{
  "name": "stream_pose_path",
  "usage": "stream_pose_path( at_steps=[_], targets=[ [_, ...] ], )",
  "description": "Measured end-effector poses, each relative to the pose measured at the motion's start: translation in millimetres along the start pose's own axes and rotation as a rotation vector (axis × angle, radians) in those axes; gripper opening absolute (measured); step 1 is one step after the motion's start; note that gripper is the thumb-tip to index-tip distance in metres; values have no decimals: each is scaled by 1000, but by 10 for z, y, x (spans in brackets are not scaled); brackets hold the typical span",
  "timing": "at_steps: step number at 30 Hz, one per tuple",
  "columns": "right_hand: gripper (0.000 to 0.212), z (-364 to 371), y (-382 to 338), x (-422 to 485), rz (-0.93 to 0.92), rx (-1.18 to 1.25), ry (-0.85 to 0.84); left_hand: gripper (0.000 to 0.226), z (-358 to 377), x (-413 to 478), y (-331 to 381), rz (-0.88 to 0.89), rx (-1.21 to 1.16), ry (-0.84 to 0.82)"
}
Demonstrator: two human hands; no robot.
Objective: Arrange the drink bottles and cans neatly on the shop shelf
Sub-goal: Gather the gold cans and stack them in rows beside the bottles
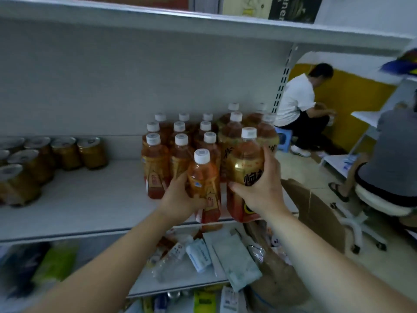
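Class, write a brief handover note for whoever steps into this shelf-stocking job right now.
Left hand: grips a small bottle at the front edge of the shelf.
Right hand: grips a large bottle beside it.
Done: small bottles stand in rows behind, large bottles at the right, cans at the left.
Left to do: probably line up both held bottles.

Hands (pixel 180 201) gripping bottles (pixel 204 175), white shelf (pixel 90 199)

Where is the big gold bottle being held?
Head view: the big bottle sits right of centre at the front edge of the shelf, in the right hand, beside the small bottle in the left hand.
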State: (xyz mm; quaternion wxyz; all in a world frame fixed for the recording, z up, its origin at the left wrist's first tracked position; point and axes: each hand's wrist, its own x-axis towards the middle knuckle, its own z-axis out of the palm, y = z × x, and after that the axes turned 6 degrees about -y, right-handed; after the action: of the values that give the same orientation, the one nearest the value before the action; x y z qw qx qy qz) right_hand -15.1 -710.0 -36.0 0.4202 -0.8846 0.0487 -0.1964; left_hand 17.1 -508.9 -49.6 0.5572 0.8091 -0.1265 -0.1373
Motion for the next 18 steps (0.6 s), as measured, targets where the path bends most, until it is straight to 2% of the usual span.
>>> stream_pose_path(
  at_steps=[4, 6, 12, 15, 18],
  targets=[
    [115, 60, 162, 58, -11, 62, 13, 56, 175, 53, 32, -21, 16, 10],
    [117, 74, 206, 81, -27, 85, 5, 63, 234, 104, 45, -7, 10, 18],
    [108, -18, 410, 27, -86, 129, -110, 68, 307, 104, 26, -4, 100, 33],
    [108, -12, 418, 96, -97, 100, -156, 79, 362, 105, -19, -19, 83, 102],
    [109, 52, 365, 157, -108, 62, -146, 75, 399, 137, -46, -3, 82, 170]
  ],
)
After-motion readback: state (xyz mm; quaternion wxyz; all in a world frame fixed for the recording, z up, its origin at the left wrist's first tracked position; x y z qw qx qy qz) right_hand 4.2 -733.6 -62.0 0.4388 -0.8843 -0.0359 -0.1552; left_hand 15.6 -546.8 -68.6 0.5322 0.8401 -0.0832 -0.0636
